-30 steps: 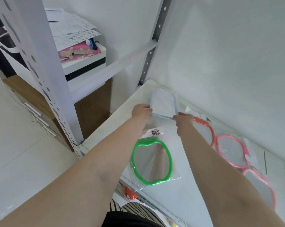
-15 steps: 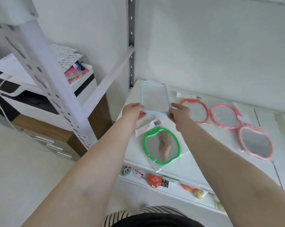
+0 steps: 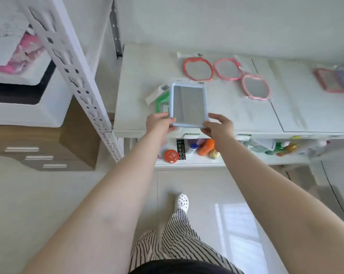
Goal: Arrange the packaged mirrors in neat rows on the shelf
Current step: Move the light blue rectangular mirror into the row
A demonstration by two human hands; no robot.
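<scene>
Gripping blue rect. mirror (image 3: 188, 104) w/ both hands: left hand (image 3: 159, 123) pinching near-left corner, right hand (image 3: 218, 126) pinching near-right corner, above front edge of white shelf (image 3: 236, 115). Partly covering green mirror (image 3: 161, 102) underneath. Lined up towards back: red-orange mirror (image 3: 197, 68), pink mirror (image 3: 228, 68), 2nd pink mirror (image 3: 255, 87). Far right, red rect. mirror (image 3: 329, 80), blurred.

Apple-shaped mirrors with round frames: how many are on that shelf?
4. A red-orange one, a pink one beside it and another pink one lie along the back; a green one sits mostly hidden behind the held blue rectangular mirror. More could be hidden.
</scene>
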